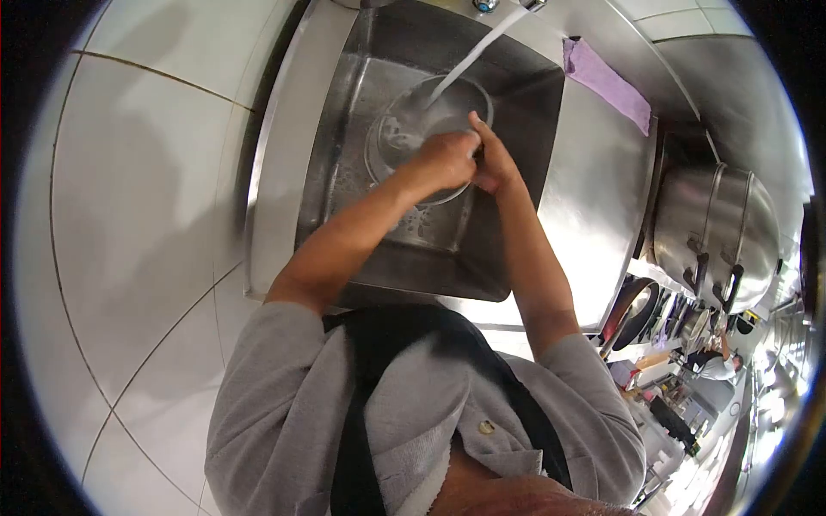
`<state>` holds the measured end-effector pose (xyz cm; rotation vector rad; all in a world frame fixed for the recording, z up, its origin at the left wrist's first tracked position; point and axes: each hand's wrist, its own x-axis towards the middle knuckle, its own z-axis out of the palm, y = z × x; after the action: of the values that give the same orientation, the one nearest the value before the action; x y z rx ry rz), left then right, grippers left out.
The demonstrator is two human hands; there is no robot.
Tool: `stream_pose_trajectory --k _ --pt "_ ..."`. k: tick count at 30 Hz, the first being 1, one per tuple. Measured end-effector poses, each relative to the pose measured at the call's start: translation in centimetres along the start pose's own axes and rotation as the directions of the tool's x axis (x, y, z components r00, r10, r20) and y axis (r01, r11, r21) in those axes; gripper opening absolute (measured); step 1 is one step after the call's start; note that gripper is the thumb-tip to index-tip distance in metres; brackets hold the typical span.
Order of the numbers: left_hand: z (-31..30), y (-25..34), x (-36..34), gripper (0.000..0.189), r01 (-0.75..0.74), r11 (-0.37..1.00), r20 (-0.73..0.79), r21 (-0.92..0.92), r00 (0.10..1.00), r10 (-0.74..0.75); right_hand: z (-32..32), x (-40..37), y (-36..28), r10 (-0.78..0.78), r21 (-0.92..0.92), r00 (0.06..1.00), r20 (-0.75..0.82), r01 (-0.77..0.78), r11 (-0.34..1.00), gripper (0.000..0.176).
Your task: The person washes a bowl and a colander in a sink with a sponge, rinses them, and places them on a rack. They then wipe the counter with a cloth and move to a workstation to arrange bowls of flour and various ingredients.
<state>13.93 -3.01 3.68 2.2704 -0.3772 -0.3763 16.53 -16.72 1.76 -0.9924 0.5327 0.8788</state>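
Round bowl [416, 129] in sink [400, 275] under running water [476, 53], no long axis, lies forward-left of right hand [494, 162] by its rim, left hand [446, 160] nearer its middle; each grip partly hidden, cannot tell whether clenched or grasping.

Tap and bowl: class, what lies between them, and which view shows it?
A stream of water lies between the tap and the bowl; the head view shows it.
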Motion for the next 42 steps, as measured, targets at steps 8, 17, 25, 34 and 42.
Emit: stream_pose_trajectory --k 8,17,25,34,42 --pt "1.7 -6.1 0.6 0.032 -0.08 0.929 0.047 0.361 0.997 0.068 -2.9 -4.3 -0.2 -0.207 -0.202 0.919 -0.336 0.145 0.969 0.04" --pt "7.2 -5.1 2.8 0.046 -0.273 0.961 -0.204 0.047 0.939 0.277 -2.2 -4.8 0.3 -0.259 -0.171 0.894 -0.367 0.209 0.963 0.01" --pt "9.9 -3.4 6.6 0.04 -0.378 0.868 -0.534 -0.323 0.83 0.163 -2.9 -3.5 1.6 -0.235 -0.196 0.916 -0.325 0.177 0.964 0.021" --pt "1.0 -6.7 3.0 0.018 -0.16 0.863 -0.374 0.48 0.853 0.365 -2.3 -6.1 1.0 -0.394 -0.222 0.826 -0.404 0.329 0.918 0.05" --pt "2.0 -5.7 2.0 0.049 0.525 0.684 -0.043 -0.507 0.777 -0.628 -0.5 -5.2 1.9 -0.538 -0.326 0.754 -0.378 0.435 0.839 0.062"
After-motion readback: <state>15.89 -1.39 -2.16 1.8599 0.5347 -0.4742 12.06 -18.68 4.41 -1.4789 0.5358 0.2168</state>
